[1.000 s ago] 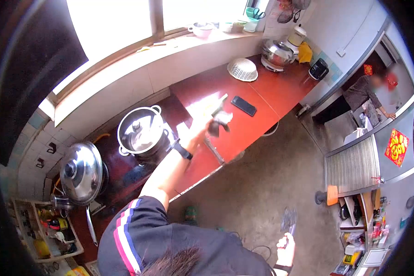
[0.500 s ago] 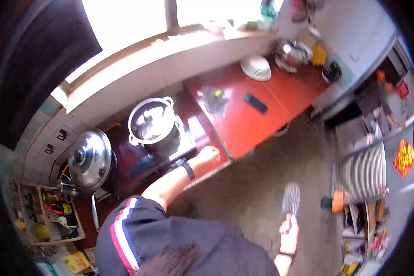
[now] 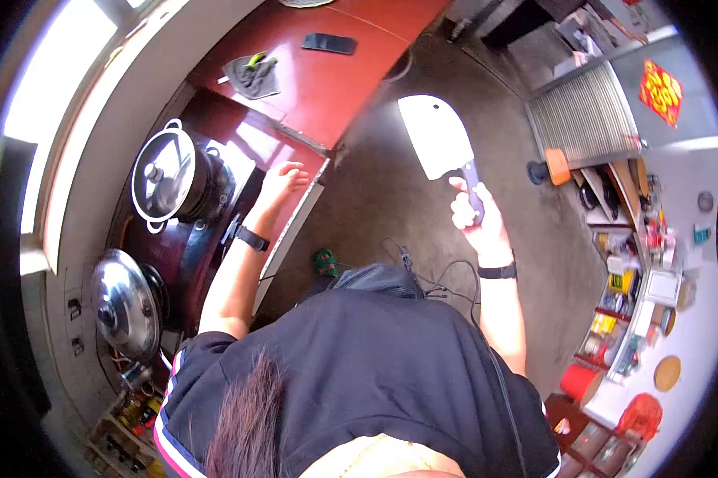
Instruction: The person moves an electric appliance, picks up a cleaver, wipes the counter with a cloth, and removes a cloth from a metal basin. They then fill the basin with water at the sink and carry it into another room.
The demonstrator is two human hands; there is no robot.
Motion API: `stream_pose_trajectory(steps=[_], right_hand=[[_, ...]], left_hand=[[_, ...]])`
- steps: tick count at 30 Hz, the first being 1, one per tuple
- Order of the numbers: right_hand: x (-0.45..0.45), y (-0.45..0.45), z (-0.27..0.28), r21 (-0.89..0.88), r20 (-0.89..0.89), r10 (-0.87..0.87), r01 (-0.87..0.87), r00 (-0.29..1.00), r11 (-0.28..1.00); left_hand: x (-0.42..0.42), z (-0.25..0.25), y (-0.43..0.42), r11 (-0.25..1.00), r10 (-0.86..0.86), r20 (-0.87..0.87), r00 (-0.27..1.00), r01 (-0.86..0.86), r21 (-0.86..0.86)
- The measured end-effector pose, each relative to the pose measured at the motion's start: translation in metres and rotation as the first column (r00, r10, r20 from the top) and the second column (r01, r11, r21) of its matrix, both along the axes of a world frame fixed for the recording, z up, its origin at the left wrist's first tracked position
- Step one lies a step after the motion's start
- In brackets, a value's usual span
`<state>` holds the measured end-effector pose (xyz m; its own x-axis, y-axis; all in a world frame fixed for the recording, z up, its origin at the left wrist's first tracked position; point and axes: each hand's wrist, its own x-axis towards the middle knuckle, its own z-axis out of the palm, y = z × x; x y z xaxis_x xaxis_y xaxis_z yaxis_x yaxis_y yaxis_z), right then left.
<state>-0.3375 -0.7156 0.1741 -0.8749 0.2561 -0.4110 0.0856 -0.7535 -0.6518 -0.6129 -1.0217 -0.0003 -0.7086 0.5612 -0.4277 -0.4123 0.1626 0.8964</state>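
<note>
My right hand [image 3: 483,219] is wrapped round the dark handle of a cleaver [image 3: 437,137]. Its broad, bright blade points up and away from me, over the floor, with a small hole near the far corner. On the left, my left hand [image 3: 284,182] is above the front edge of the dark red counter [image 3: 257,150], fingers loosely bent and apart, holding nothing. Whether it touches the counter I cannot tell. Closest to that hand is the stove with a lidded two-handled pot [image 3: 164,177] on it.
A domed-lid wok [image 3: 126,307] stands nearer on the left. Farther along the counter lie a grey cloth [image 3: 252,78] with something green on it and a black phone [image 3: 329,43]. Cables [image 3: 447,279] hang near my body. Shelves [image 3: 614,271] line the right; another person [image 3: 526,22] is at the top.
My view has swung to the right and down. The cleaver has come up in my right hand, its blade now broadside to me. My left hand stays by the counter edge.
</note>
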Motion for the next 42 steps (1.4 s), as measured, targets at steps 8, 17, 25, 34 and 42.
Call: stream_pose_trajectory(steps=[8, 17, 25, 34, 42], right_hand=[[0.035, 0.013, -0.002, -0.032, -0.118, -0.055, 0.051, 0.992, 0.998], [0.187, 0.051, 0.017, 0.502, 0.119, -0.425, 0.315, 0.897, 0.805], [0.405, 0.030, -0.007, 0.714, 0.190, -0.881, 0.556, 0.433, 0.427], [0.531, -0.188, 0.050, 0.969, -0.073, -0.926, 0.194, -0.370, -0.154], [0.565, -0.397, 0.126, 0.960, -0.081, -0.531, 0.076, -0.843, -0.268]], left_hand=[[0.018, 0.000, 0.043, 0.990, -0.113, -0.032, 0.993, 0.116, 0.086], [0.089, 0.004, 0.100, 0.976, -0.209, -0.106, 0.972, 0.213, 0.035], [0.183, 0.007, 0.232, 0.842, -0.535, -0.013, 0.845, 0.531, -0.097], [0.298, 0.000, 0.351, 0.314, -0.944, 0.083, 0.321, 0.946, -0.083], [0.379, -0.042, 0.385, -0.006, -0.984, 0.177, 0.010, 0.996, -0.089]])
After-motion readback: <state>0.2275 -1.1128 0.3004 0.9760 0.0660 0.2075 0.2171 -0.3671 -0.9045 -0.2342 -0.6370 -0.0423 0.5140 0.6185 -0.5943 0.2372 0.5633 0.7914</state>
